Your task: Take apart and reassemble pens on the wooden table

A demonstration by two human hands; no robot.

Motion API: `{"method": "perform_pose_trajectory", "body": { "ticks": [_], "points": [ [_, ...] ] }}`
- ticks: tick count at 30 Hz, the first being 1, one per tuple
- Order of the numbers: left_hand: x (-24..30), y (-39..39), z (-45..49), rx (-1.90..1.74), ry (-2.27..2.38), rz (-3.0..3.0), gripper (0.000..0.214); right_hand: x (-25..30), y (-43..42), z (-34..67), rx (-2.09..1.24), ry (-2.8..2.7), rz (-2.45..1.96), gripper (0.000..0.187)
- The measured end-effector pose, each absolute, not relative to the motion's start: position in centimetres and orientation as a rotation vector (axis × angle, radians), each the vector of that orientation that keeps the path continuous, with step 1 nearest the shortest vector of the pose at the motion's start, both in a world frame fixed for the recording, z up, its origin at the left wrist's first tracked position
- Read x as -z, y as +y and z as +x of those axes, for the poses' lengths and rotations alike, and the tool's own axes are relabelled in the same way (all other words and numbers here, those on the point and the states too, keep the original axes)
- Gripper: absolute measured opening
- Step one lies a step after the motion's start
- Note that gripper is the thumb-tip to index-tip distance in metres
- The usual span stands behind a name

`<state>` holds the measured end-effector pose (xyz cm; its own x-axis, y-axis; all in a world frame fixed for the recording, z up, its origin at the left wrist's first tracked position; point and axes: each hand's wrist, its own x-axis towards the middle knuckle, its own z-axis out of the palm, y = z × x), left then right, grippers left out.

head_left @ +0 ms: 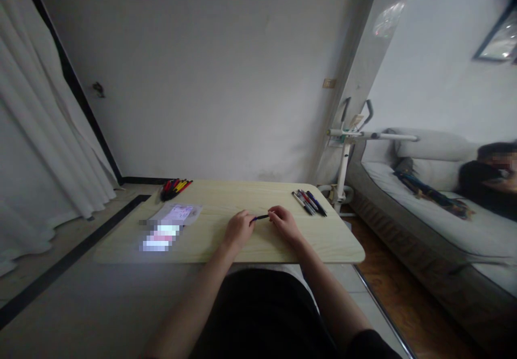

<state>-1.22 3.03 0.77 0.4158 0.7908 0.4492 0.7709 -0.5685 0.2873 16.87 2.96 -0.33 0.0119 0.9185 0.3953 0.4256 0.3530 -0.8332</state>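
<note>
A slim dark pen (262, 217) lies nearly level between my two hands, just above or on the table's near half. My left hand (239, 226) is closed on its left end, where a bit of purple-blue shows. At the other end, the fingers of my right hand (281, 221) pinch the tip, which they partly hide. Several pens (309, 202) lie side by side to the right of my right hand. Far to the left is a bundle of red, yellow and black pens or pen parts (175, 188); their exact kind is too small to tell.
The pale wooden table (226, 194) has rounded corners. On its left side lie a clear plastic bag (193, 213) and a blurred bright screen (162, 237). A white exercise machine (343, 165) stands beyond the right corner. On a grey sofa (428, 167) a person (484, 184) rests.
</note>
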Motion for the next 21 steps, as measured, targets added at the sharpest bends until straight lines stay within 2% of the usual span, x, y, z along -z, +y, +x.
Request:
{"method": "perform_pose_trajectory", "body": {
  "ticks": [10,21],
  "points": [
    [-0.71,3.07,-1.18,-0.858,1.458,2.586,0.019,0.15,2.62,16.95,-0.667,-1.638,-1.198,0.013],
    [-0.79,2.82,-1.17,-0.858,1.471,2.537,0.019,-0.25,2.31,16.58,-0.617,-1.672,-1.287,0.023]
  ]
}}
